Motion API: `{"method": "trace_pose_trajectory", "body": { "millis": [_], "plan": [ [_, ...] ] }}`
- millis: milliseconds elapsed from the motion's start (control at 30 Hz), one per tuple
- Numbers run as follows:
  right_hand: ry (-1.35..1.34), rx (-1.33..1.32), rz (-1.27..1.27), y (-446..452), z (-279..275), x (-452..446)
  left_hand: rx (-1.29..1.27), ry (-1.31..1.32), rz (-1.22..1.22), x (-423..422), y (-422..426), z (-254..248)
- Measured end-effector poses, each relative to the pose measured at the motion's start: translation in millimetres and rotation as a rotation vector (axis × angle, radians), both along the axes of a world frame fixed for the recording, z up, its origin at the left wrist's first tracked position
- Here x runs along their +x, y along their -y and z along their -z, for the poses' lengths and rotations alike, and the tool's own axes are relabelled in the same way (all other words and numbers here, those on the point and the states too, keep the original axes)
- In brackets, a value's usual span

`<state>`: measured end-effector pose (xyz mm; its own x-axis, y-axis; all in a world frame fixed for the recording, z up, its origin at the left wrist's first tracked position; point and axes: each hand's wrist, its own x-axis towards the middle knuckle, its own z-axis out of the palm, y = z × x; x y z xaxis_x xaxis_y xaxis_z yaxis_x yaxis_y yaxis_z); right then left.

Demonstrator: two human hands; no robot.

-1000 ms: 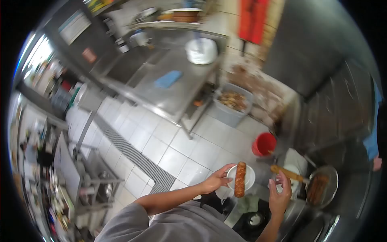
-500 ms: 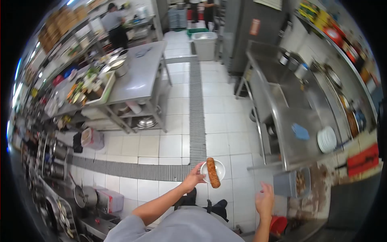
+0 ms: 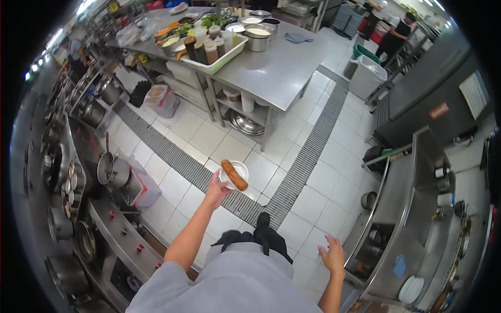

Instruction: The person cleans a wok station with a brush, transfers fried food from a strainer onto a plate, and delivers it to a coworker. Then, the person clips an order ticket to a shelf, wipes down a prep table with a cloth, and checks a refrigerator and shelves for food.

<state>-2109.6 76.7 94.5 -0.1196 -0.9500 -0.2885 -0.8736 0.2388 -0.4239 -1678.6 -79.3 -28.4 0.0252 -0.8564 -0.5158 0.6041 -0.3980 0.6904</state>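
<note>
In front of my body, my left hand point(image 3: 218, 190) grips the edge of a small white bowl point(image 3: 241, 171). Across the bowl lies a long, browned, crusty roll of food point(image 3: 234, 175), like a fried roll or sausage; its exact kind I cannot tell. One end of it sticks out past the rim. My right hand point(image 3: 333, 255) hangs low on the right, fingers apart, holding nothing. Below both hands is the white tiled floor point(image 3: 229, 148).
Ahead stands a steel table point(image 3: 292, 65) with a white tray point(image 3: 222, 63) of squeeze bottles and several pots. On the left runs a cooking line with a pan point(image 3: 106, 166). A steel sink counter point(image 3: 402, 229) borders the right. Floor grates point(image 3: 308, 151) cross the tiles. Other people work farther off.
My view has swung left, bringing the steel table nearer and to the middle. The bowl and roll stay in my left hand, while my right hand stays free.
</note>
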Motion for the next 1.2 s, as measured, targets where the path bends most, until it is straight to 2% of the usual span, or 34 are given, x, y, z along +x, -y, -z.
{"method": "trace_pose_trajectory", "body": {
  "millis": [67, 167, 267, 433, 600, 667, 767, 867, 900, 967, 1067, 1167, 1200],
  "plan": [
    [-0.051, -0.023, -0.113, 39.7, 14.8, -5.1, 0.020, 0.005, -0.082, 15.9, 22.3, 2.4],
    [-0.038, 0.091, -0.231, 115.7, -1.4, 16.9, 0.044, 0.026, -0.185, 45.3, 57.7, 15.7],
    [0.019, 0.073, -0.302, 181.4, -4.8, 44.4, 0.062, 0.082, -0.255, 72.0, 104.5, 29.5],
    [0.040, 0.084, -0.232, 240.4, 32.8, 76.9, 0.098, 0.111, -0.239, 118.8, 210.7, 78.5],
    [-0.039, 0.305, -0.024, 185.9, 105.9, 82.2, 0.079, 0.163, -0.144, 152.6, 336.8, 128.2],
    [0.059, 0.498, 0.139, 149.4, 113.6, 93.7, 0.086, 0.181, -0.087, 159.2, 388.1, 146.0],
    [0.053, 0.740, 0.267, 77.4, 123.9, 94.7, 0.132, 0.243, -0.034, 159.0, 453.9, 156.7],
    [0.014, 0.887, 0.415, 23.1, 120.0, 96.1, 0.136, 0.331, 0.049, 166.1, 510.4, 194.7],
    [0.030, 0.892, 0.431, 13.1, 117.7, 98.6, 0.136, 0.340, 0.069, 173.2, 524.2, 227.3],
    [0.083, 0.821, 0.546, -0.4, 108.0, 105.2, 0.127, 0.400, 0.109, 178.7, 549.3, 256.3],
    [0.220, 0.725, 0.740, 2.3, 102.8, 129.0, 0.102, 0.440, 0.139, 180.6, 577.0, 274.9],
    [0.143, 0.725, 0.684, 44.5, 97.7, 144.3, 0.074, 0.444, 0.148, 183.4, 592.8, 286.0],
    [0.195, 0.726, 0.771, 43.5, 105.4, 144.7, 0.067, 0.442, 0.148, 186.6, 592.2, 289.8]
  ]
}}
